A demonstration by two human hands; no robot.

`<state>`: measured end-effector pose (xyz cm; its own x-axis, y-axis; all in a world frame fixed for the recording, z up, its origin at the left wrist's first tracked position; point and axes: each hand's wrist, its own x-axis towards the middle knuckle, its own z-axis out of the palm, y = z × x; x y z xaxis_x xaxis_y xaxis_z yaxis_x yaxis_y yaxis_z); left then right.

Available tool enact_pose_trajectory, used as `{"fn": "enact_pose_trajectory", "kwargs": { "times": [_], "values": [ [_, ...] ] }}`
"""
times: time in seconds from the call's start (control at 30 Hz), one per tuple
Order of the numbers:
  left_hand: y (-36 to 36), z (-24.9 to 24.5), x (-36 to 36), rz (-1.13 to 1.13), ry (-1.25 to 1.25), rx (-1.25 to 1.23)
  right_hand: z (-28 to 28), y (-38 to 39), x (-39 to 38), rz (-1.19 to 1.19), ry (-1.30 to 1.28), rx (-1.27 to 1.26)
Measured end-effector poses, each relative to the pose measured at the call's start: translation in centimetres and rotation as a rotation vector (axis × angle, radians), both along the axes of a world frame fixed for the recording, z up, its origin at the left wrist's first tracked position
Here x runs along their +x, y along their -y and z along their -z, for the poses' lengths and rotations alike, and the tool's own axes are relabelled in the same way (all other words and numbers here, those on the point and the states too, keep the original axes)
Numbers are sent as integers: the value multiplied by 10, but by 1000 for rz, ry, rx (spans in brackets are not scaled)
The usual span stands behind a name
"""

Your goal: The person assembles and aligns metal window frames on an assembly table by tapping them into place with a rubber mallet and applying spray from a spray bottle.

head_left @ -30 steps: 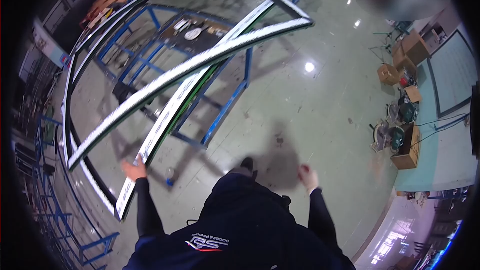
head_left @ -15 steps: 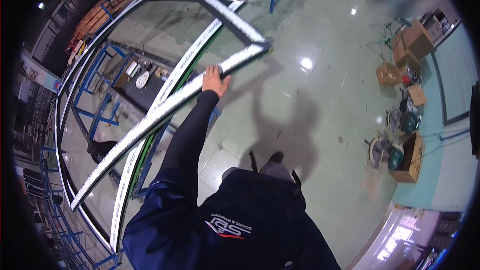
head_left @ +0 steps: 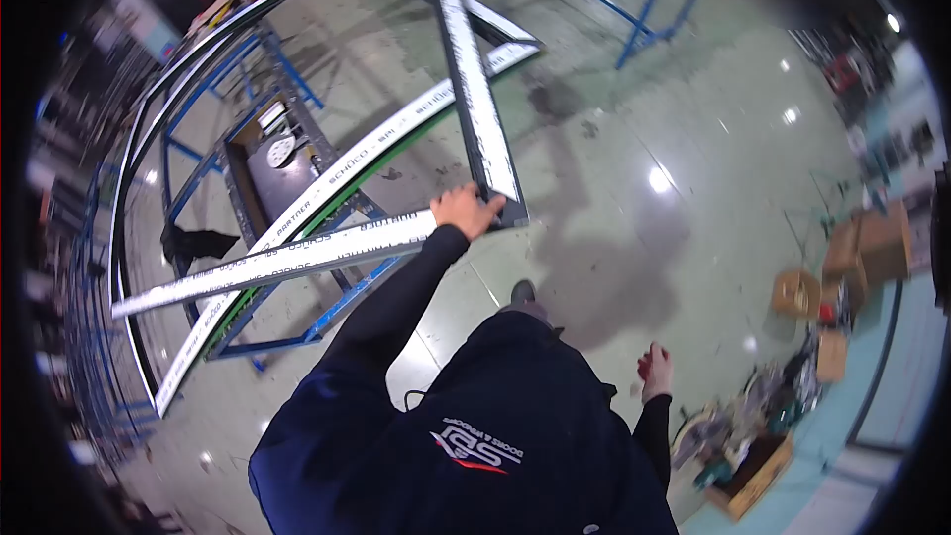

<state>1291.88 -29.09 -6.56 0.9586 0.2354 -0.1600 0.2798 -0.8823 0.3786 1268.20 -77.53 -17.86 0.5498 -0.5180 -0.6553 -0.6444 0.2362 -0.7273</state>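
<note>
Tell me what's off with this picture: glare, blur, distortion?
Head view: fisheye bends lines near the rim and blackens the corners; lamp glare spots the glossy floor; the left hand and frame look sharp, the left edge motion-blurred; a shadow lies ahead of the person.

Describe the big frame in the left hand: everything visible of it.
The frame is a large window-like frame of dark bars, metal by the look. White protective tape with printed lettering covers their faces, and one crossing bar shows a green edge. It is open, with no pane visible. It hangs tilted above the blue racks; whether it rests on them cannot be told. The left hand grips it at the near corner.
</note>
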Motion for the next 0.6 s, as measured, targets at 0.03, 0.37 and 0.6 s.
{"fn": "enact_pose_trajectory", "kwargs": {
  "times": [0.03, 0.37, 0.6],
  "values": [
    [-6, 5, 3, 9, -9, -46, 14, 11, 18, 3, -11, 31],
    [-5, 7, 10, -122, -65, -18, 182, 124, 158, -1205, -316, -326],
    [63, -8, -7, -972, 4, 90, 121, 124, 474, -942, -273, 74]
  ]
}}
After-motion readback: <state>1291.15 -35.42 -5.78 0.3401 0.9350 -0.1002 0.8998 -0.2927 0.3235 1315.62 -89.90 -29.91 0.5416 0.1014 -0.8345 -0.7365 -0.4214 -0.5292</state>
